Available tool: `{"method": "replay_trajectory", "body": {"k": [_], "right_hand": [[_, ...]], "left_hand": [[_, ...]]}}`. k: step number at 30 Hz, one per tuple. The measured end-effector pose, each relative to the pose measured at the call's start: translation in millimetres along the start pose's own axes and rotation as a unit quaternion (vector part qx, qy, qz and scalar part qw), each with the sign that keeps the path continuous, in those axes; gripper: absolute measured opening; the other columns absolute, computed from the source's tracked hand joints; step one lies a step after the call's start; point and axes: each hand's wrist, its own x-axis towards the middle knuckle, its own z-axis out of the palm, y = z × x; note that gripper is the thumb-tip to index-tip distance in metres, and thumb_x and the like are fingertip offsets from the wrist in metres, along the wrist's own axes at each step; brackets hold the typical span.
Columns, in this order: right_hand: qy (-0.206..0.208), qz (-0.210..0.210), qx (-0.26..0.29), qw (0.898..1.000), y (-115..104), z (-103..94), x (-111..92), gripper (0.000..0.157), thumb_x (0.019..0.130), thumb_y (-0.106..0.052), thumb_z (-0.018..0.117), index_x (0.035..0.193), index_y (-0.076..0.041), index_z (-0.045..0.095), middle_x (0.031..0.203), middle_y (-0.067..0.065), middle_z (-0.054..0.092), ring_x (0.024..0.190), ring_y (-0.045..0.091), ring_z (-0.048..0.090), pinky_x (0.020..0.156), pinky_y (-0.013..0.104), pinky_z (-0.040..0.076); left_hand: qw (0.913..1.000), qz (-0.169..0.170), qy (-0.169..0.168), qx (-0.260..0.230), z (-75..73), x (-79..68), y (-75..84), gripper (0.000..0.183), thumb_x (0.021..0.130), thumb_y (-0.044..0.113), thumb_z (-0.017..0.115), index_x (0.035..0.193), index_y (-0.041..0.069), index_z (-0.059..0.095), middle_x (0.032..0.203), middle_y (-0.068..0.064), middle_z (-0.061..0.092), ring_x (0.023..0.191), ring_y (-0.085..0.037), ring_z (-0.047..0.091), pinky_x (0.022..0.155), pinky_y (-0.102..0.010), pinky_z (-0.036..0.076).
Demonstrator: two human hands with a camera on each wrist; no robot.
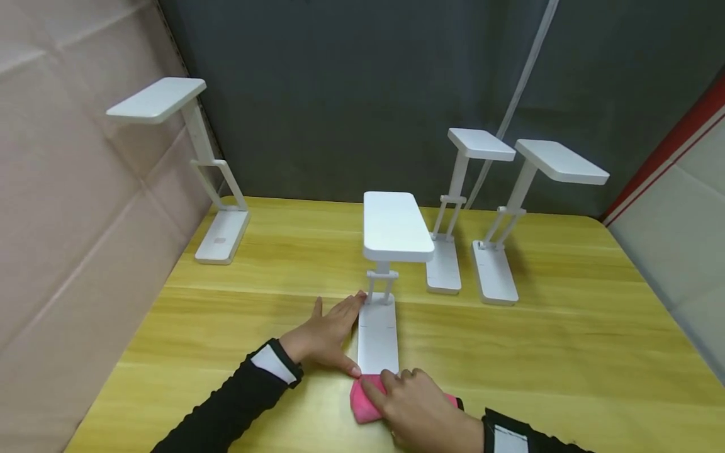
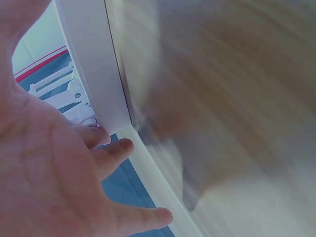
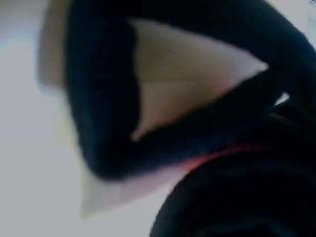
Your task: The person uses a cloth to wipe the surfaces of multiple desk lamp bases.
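Note:
A white desk lamp [image 1: 378,336] stands in the middle of the table, its flat rectangular head above a hinged stem and long base. My left hand [image 1: 328,333] lies along the left side of that base, fingers stretched forward and thumb near the front corner. In the left wrist view, the fingertips reach the base's side wall [image 2: 94,59]. My right hand [image 1: 421,406] holds a pink cloth [image 1: 365,406] against the front end of the base, index finger pointing over it. The right wrist view is blurred, filled mostly by a dark band [image 3: 103,98] with some pink behind.
Another white lamp [image 1: 222,236] stands at the table's back left. Two more, a nearer-centre lamp [image 1: 443,264] and an outer lamp [image 1: 495,274], stand side by side at the back right. A dark curtain [image 1: 317,107] hangs behind the wooden table [image 1: 566,352].

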Motion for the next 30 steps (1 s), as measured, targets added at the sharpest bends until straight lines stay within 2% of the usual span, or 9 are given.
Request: {"method": "replay_trajectory", "body": {"k": [6, 11, 14, 16, 19, 21, 24, 27, 30], "right_hand": [[-0.003, 0.034, -0.007, 0.999, 13, -3.2, -26, 0.054, 0.062, -0.025, 0.065, 0.113, -0.013, 0.052, 0.073, -0.001, 0.049, 0.045, 0.012, 0.032, 0.039, 0.022, 0.028], [-0.032, 0.05, 0.001, 0.998, 20, -9.8, -40, 0.052, 0.063, -0.021, 0.065, 0.113, -0.013, 0.052, 0.07, -0.001, 0.046, 0.044, 0.011, 0.03, 0.039, 0.023, 0.028], [-0.017, 0.024, -0.01, 1.0, 16, -11.3, -36, 0.046, 0.068, -0.026, 0.066, 0.11, -0.013, 0.053, 0.07, -0.002, 0.047, 0.044, 0.011, 0.032, 0.038, 0.022, 0.026], [0.016, -0.009, -0.032, 0.999, 10, -7.8, -25, 0.04, 0.074, -0.033, 0.064, 0.107, -0.014, 0.053, 0.07, -0.003, 0.048, 0.044, 0.01, 0.035, 0.038, 0.021, 0.026], [0.05, -0.047, -0.067, 0.995, -1, -0.3, -4, 0.045, 0.082, -0.049, 0.055, 0.109, -0.014, 0.051, 0.073, -0.002, 0.051, 0.047, 0.011, 0.041, 0.039, 0.021, 0.031], [0.055, -0.048, -0.078, 0.994, -7, 3.8, 5, 0.05, 0.082, -0.054, 0.052, 0.11, -0.013, 0.049, 0.073, -0.001, 0.05, 0.047, 0.013, 0.042, 0.04, 0.021, 0.034], [0.043, -0.032, -0.077, 0.996, -10, 5.8, 7, 0.063, 0.079, -0.064, 0.049, 0.114, -0.011, 0.048, 0.075, 0.001, 0.052, 0.047, 0.015, 0.043, 0.042, 0.023, 0.037], [0.038, -0.02, -0.061, 0.997, -7, 6.0, 3, 0.058, 0.078, -0.056, 0.056, 0.115, -0.012, 0.048, 0.076, 0.0, 0.052, 0.048, 0.015, 0.044, 0.043, 0.023, 0.038], [0.035, -0.009, -0.044, 0.998, 0, 5.9, -7, 0.059, 0.077, -0.055, 0.059, 0.116, -0.013, 0.049, 0.079, 0.001, 0.052, 0.052, 0.016, 0.046, 0.046, 0.025, 0.04]], "left_hand": [[0.9999, 0.001, -0.004, -0.012, -4.6, -0.4, -0.8, 0.127, 0.059, 0.059, 0.074, 0.141, 0.01, -0.008, 0.15, -0.007, -0.004, 0.135, -0.025, 0.004, 0.099, -0.065, -0.006], [0.9999, 0.004, -0.005, -0.015, -3.2, -0.2, -2.2, 0.127, 0.059, 0.06, 0.073, 0.141, 0.01, -0.01, 0.15, -0.007, -0.005, 0.135, -0.024, 0.004, 0.098, -0.066, -0.006], [0.9998, 0.005, -0.005, -0.019, -1.3, -0.3, -2.4, 0.128, 0.059, 0.061, 0.073, 0.141, 0.011, -0.01, 0.15, -0.007, -0.004, 0.135, -0.024, 0.004, 0.098, -0.066, -0.006], [0.9998, 0.002, -0.003, -0.02, -0.4, -0.5, -2.2, 0.128, 0.058, 0.06, 0.074, 0.141, 0.011, -0.009, 0.15, -0.007, -0.003, 0.135, -0.024, 0.005, 0.099, -0.065, -0.006], [0.9998, -0.001, 0.004, -0.018, 0.6, 0.1, -1.0, 0.127, 0.057, 0.059, 0.075, 0.142, 0.01, -0.008, 0.15, -0.006, -0.001, 0.135, -0.023, 0.006, 0.099, -0.066, -0.005], [0.9998, 0.005, 0.006, -0.019, 2.2, 1.7, 0.2, 0.126, 0.058, 0.058, 0.075, 0.142, 0.01, -0.006, 0.15, -0.006, 0.001, 0.135, -0.023, 0.006, 0.098, -0.067, -0.004], [0.9997, 0.01, 0.003, -0.021, 4.4, 3.2, 1.7, 0.126, 0.059, 0.059, 0.074, 0.142, 0.01, -0.007, 0.15, -0.006, 0.001, 0.135, -0.023, 0.006, 0.098, -0.067, -0.004], [0.9998, 0.001, 0.0, -0.018, 4.7, 2.1, 0.7, 0.127, 0.058, 0.06, 0.074, 0.142, 0.011, -0.009, 0.15, -0.005, -0.001, 0.135, -0.023, 0.006, 0.098, -0.067, -0.004], [0.9998, -0.005, 0.001, -0.019, 2.5, 0.1, -2.1, 0.128, 0.058, 0.061, 0.074, 0.142, 0.012, -0.01, 0.15, -0.004, -0.002, 0.135, -0.022, 0.006, 0.098, -0.066, -0.005]]}}
